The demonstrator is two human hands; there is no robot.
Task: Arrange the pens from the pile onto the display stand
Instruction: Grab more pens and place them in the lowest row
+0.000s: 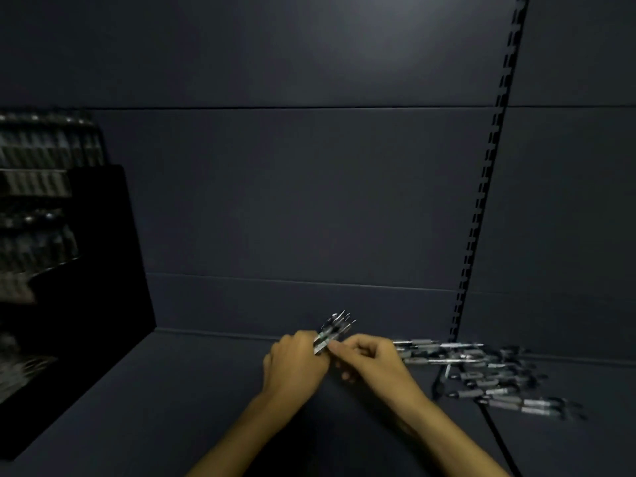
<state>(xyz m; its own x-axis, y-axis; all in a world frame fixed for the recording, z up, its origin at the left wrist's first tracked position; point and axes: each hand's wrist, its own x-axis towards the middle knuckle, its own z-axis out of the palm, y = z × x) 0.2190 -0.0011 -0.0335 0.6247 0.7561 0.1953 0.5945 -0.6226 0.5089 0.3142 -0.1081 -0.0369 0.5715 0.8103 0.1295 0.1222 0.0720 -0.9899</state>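
A pile of grey and black pens [481,371] lies on the dark shelf surface at the right. My left hand [296,363] grips a bunch of several pens [332,330], their tips sticking up and to the right above my fist. My right hand [370,361] is right beside it, its thumb and fingers pinching the lower part of the same bunch. The black tiered display stand [75,270] stands at the far left, with rows of pens in its tiers; the rows are blurred.
A dark back wall [309,201] closes the shelf behind. A slotted upright rail [481,201] runs up the wall at the right. A thin black cord [495,435] crosses the shelf surface by the pile.
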